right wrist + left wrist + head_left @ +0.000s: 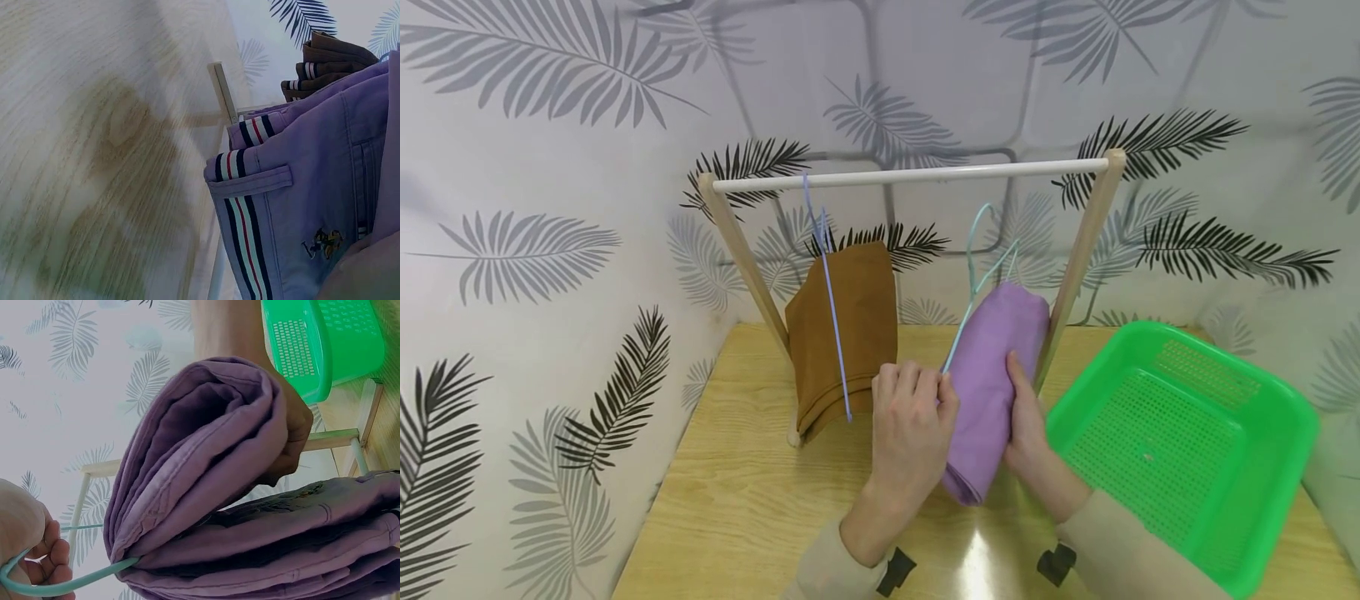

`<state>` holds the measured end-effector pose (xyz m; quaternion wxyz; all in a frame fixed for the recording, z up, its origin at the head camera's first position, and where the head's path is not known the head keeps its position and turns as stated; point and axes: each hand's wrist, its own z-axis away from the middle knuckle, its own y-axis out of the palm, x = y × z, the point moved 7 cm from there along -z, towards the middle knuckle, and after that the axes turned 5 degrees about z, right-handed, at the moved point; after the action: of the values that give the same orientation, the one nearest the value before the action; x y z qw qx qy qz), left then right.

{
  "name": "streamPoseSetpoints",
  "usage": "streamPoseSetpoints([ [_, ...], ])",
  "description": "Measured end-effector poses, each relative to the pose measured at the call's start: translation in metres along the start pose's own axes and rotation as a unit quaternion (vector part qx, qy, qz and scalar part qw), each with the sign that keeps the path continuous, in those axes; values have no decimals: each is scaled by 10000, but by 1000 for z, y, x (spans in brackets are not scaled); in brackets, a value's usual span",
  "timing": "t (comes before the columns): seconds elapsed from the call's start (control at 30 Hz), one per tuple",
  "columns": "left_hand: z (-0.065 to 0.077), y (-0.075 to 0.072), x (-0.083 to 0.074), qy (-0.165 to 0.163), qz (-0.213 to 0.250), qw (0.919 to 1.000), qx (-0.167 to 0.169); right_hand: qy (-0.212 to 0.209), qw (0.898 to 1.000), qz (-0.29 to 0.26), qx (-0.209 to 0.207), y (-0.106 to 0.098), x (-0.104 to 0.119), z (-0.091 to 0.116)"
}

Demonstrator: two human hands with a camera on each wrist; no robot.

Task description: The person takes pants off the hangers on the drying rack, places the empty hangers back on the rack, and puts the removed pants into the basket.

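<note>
Purple trousers, folded over, hang on a mint-green wire hanger at the right side of the rack. My left hand grips the hanger's near end, its fingers curled round the wire in the left wrist view. With thumb in front and fingers behind, my right hand holds the trousers' right side. A striped waistband and a small embroidered figure show in the right wrist view. The hanger's hook stands below the rack's white rod.
Brown trousers hang on a lilac hanger from the rod's left part. A wooden-legged rack stands on the wood-grain table before a leaf-patterned wall. To the right sits a green plastic basket.
</note>
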<state>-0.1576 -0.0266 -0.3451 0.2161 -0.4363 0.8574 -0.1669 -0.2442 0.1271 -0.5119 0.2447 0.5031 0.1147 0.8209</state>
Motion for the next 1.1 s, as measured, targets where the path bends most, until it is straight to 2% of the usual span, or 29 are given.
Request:
streamPoseSetpoints([
  [0.2,2,2,2,-114,4,9999,117,124,9996,148,-228,-2,7,4],
  [0.4,3,2,3,-195,55,9996,192,129,9987,487,1,4,20,8],
  [0.5,4,2,3,-187,-3,9997,183,47,9983,573,-6,7,26,10],
  [0.7,5,4,5,-217,-60,9996,182,-243,9963,737,-366,8,38,13],
  [1.1,8,8,9,-446,-228,9987,134,-541,9959,670,-283,18,50,18],
])
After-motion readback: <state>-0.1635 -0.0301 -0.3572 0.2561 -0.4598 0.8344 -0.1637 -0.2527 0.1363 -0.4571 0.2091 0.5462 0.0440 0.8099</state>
